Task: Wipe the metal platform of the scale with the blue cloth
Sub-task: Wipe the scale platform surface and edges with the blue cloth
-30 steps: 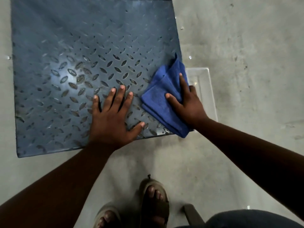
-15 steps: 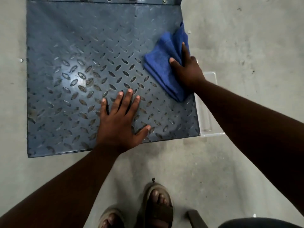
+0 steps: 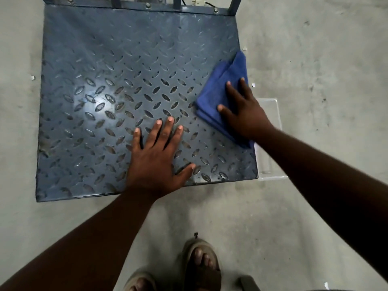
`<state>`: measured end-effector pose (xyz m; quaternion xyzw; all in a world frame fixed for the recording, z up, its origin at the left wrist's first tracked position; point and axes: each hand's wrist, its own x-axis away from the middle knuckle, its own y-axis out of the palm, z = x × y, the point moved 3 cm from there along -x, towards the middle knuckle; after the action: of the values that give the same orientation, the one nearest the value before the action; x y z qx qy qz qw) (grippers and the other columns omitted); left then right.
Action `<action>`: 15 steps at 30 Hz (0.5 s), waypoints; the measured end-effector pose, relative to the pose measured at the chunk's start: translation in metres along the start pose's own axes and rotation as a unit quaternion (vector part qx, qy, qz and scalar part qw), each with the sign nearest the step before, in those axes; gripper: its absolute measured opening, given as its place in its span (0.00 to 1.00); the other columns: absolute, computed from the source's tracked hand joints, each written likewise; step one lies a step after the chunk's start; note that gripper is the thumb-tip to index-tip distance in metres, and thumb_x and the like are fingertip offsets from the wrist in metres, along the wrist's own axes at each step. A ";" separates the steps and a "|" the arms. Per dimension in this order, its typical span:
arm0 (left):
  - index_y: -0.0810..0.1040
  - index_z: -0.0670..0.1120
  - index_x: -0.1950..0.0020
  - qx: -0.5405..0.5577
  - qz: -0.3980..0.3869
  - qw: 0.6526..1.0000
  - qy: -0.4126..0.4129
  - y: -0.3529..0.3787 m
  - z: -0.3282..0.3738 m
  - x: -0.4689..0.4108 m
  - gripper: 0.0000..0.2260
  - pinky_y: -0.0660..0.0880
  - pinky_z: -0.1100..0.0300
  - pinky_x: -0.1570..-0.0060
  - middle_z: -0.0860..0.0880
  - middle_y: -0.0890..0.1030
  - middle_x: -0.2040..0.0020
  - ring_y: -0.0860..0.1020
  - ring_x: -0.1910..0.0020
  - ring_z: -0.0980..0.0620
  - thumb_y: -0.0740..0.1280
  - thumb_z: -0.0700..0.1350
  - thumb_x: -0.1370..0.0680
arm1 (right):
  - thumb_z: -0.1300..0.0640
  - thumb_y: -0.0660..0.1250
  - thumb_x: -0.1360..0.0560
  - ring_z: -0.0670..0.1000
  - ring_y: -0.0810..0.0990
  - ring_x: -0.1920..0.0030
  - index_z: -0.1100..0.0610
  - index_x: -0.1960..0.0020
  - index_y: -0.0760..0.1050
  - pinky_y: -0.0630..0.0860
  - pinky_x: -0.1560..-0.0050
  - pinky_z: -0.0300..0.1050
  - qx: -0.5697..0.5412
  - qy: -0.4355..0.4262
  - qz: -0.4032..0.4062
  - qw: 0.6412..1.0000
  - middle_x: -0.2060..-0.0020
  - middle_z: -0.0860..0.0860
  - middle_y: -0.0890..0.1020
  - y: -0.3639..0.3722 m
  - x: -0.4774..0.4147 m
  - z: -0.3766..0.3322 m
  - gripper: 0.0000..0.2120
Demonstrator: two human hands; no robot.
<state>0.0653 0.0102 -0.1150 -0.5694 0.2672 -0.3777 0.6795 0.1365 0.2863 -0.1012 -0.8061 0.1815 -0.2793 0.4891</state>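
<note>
Right hand (image 3: pixel 244 114) flat, open, pressing folded blue cloth (image 3: pixel 222 95) at platform (image 3: pixel 117 66) right edge. Left hand (image 3: pixel 156 162) open, bracing. Keep palm flat, overlapping strokes leftward into tread grooves.

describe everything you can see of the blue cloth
The blue cloth is a soft, towel-like fabric folded into several layers. It lies flat at the right edge of the metal platform, one corner pointing away from the person. The right hand presses on it, fingers spread; its near end slightly overhangs the edge.
</note>
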 end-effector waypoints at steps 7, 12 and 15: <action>0.56 0.53 0.11 0.017 0.007 1.000 0.003 0.001 0.000 0.002 0.46 0.42 0.32 0.17 0.51 0.49 0.10 0.50 0.11 0.46 0.59 0.76 0.22 | 0.35 0.65 0.21 0.58 0.54 0.17 0.46 0.16 0.51 0.55 0.20 0.47 -0.026 0.051 -0.042 0.997 0.16 0.56 0.44 -0.040 -0.131 -0.025 0.40; 0.57 0.53 0.11 0.022 0.009 1.000 0.006 0.001 -0.001 0.002 0.45 0.43 0.32 0.17 0.50 0.51 0.10 0.51 0.11 0.45 0.60 0.76 0.22 | 0.32 0.66 0.23 0.62 0.67 0.23 0.42 0.16 0.49 0.64 0.23 0.49 -0.082 0.100 -0.026 0.991 0.20 0.60 0.61 -0.032 -0.130 -0.017 0.43; 0.58 0.52 0.11 0.019 0.010 1.000 0.006 0.003 -0.002 0.002 0.46 0.44 0.31 0.17 0.49 0.53 0.10 0.52 0.12 0.45 0.59 0.76 0.23 | 0.32 0.65 0.23 0.62 0.70 0.26 0.42 0.16 0.47 0.67 0.25 0.51 -0.086 0.090 -0.033 0.992 0.23 0.59 0.66 -0.020 -0.096 -0.002 0.43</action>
<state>0.0651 0.0076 -0.1179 -0.5514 0.2702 -0.3792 0.6922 0.0608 0.3483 -0.1092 -0.8222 0.2218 -0.3499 0.3903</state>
